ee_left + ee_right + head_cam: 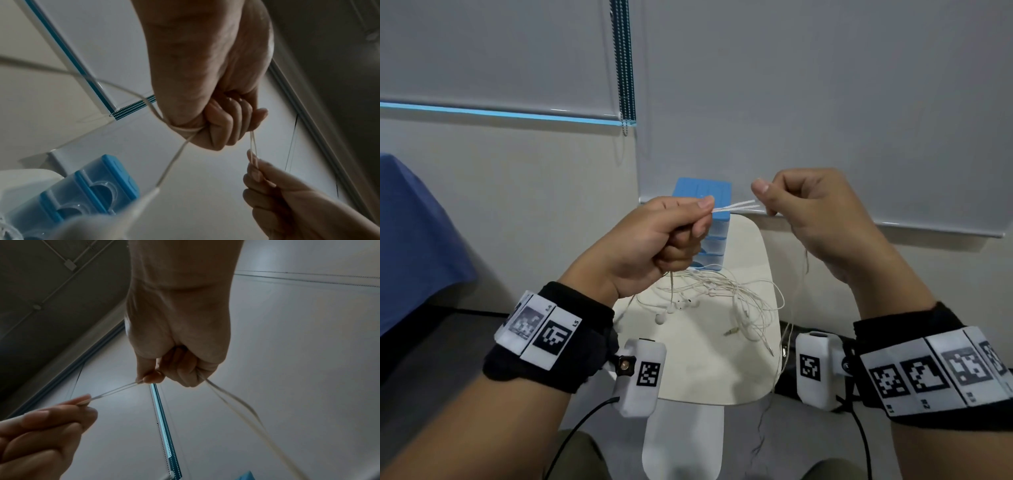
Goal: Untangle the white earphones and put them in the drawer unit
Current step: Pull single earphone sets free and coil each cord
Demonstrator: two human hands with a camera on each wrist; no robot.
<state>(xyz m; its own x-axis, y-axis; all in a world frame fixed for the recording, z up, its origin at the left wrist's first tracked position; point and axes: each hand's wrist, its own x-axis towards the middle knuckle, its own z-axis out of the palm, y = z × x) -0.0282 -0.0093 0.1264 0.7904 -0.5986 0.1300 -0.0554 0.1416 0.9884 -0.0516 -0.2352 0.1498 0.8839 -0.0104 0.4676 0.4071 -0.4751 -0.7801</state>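
Note:
Both hands are raised above a small white table [722, 373]. My left hand [671, 233] pinches two strands of the white earphone cable [736, 205] between thumb and forefinger. My right hand [801, 209] pinches the same strands a short way to the right, so they run taut between the hands. More cable hangs from both fists to a tangled heap of earphones [719, 301] on the table, with earbuds and jack plugs showing. The blue drawer unit [709, 219] stands at the table's far edge, behind my left hand, its drawers closed. The left wrist view shows the cable [252, 142] between the fingers.
A wall with lowered roller blinds [825, 102] and a bead chain [626, 68] stands right behind the table. A blue cloth-covered surface [414, 240] is at the left. Black camera leads hang from both wrists below the table edge.

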